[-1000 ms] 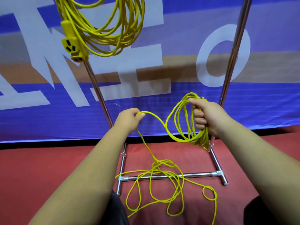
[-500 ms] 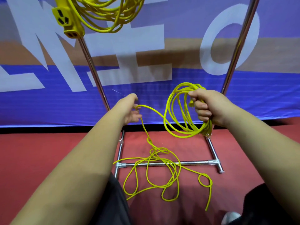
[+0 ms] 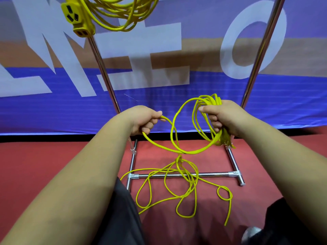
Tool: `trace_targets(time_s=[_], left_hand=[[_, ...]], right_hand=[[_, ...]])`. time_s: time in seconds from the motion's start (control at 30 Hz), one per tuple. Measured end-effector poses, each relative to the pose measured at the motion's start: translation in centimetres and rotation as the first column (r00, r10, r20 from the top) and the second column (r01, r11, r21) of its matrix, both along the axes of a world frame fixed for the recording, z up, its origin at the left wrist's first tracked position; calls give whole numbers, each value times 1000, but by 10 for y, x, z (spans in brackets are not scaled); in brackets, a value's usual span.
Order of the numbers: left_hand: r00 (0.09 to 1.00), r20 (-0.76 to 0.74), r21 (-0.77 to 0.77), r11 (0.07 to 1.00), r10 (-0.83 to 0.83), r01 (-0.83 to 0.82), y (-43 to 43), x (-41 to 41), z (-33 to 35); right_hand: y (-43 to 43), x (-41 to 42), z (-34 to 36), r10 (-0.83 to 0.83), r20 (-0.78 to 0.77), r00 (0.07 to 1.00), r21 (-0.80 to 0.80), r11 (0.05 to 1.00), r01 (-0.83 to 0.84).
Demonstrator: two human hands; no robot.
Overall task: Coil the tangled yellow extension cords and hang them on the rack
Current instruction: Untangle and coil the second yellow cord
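Item under work: yellow extension cord, partly coiled. The gathered coil (image 3: pixel 211 100) sits at about 2 o'clock from frame centre, raised off the ground. The right hand (image 3: pixel 224 119) grips it, fingers curled fully round the bunched strands, thumb laid across the top. The loops hang down and out toward 8 o'clock from that fist.

One strand leaves the coil, dips in a low arc and rises to the left hand (image 3: pixel 143 121) at 9 o'clock. That hand holds the single strand, fingers curled round it and thumb on top. The two hands are apart, with the open loops between them.

Below the arc, at 6 o'clock, the cord drops to a loose tangle (image 3: pixel 180 160) lying on the floor (image 3: pixel 44 165), which is red. Several loops cross the rack's base crossbar (image 3: pixel 208 175). The free end lies at 5 o'clock, beyond a small closed loop.

A hung coil (image 3: pixel 120 18) of yellow cord is at 11 o'clock, its top cut off by the frame edge. Its socket block (image 3: pixel 76 16) hangs at the coil's 9 o'clock side, in front of the left upright (image 3: pixel 104 73). The right upright (image 3: pixel 260 55) stands at 2 o'clock, behind the right hand.

Behind the rack: a blue banner (image 3: pixel 53 110) with large pale lettering. Dark trousers (image 3: pixel 120 218) show at 7 o'clock.
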State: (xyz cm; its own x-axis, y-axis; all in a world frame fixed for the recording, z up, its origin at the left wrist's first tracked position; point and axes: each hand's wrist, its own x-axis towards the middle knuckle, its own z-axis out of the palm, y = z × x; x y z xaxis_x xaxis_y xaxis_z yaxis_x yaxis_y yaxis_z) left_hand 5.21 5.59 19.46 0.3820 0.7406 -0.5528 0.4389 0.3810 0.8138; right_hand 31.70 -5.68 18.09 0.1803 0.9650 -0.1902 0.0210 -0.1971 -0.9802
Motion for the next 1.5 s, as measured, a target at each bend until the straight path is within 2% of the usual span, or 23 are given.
trace_targets(time_s=[0.1, 0.2, 0.27, 0.33, 0.43, 0.5, 0.57, 0.63, 0.7, 0.8, 0.87, 0.93, 1.03, 1.13, 1.27, 1.37, 1.43, 1.5], left_hand=[[998, 38, 147, 988, -47, 41, -5, -2, 0], [988, 143, 168, 985, -62, 37, -6, -7, 2], [974, 210, 165, 985, -79, 44, -5, -12, 3], [958, 265, 168, 984, -107, 63, -4, -16, 5], [918, 360, 170, 979, -168, 113, -5, -21, 9], [842, 469, 179, 963, -265, 204, -7, -26, 11], [707, 605, 187, 929, -366, 321, -11, -29, 15], [567, 725, 191, 905, -392, 381, -15, -29, 20], [513, 771, 194, 907, -377, 374, -18, -25, 23], [623, 692, 222, 928, -366, 299, -16, -18, 20], [707, 606, 265, 931, -364, 252, -16, -12, 15], [748, 551, 309, 923, -370, 230, -17, -6, 12], [758, 548, 353, 920, -352, 172, -22, 6, 11], [806, 526, 395, 917, -273, 53, -17, 15, 8], [922, 367, 504, 859, -124, -86, -3, 13, 2], [1000, 25, 707, 707, 7, -23, 5, 8, -4], [968, -222, 769, 631, 115, 102, 11, 6, -13], [902, -381, 750, 639, 206, 171, 14, 8, -21]], right_hand=[[-1, 2, -3, 50, 43, 998, 26, 998, -51], [-3, 3, -2, 126, 88, 988, 75, 988, -132], [-2, 2, 1, 118, 106, 987, 101, 986, -129], [-1, 1, 1, 46, 119, 992, 105, 993, -58], [4, 3, -7, -123, 48, 991, 72, 990, 119], [8, 6, -12, -228, -4, 974, 49, 972, 228], [12, 13, -16, -344, -33, 938, 23, 938, 345], [15, 19, -20, -461, -39, 887, -3, 887, 461], [17, 21, -25, -524, -36, 851, -22, 852, 524], [15, 18, -28, -420, 34, 907, 7, 908, 420], [11, 9, -25, -243, 66, 968, 23, 970, 242], [4, -6, -20, -49, 10, 999, 16, 999, 49], [-1, -26, -20, 166, -80, 983, -12, 986, -167], [-5, -43, -22, 283, -110, 953, -37, 957, -288], [-8, -57, -21, 258, -157, 953, -69, 960, -271], [-5, -59, -23, 165, -186, 968, -80, 980, -183], [-2, -57, -25, 78, -170, 982, -92, 991, -95], [1, -54, -29, 11, -136, 991, -105, 994, -25]])
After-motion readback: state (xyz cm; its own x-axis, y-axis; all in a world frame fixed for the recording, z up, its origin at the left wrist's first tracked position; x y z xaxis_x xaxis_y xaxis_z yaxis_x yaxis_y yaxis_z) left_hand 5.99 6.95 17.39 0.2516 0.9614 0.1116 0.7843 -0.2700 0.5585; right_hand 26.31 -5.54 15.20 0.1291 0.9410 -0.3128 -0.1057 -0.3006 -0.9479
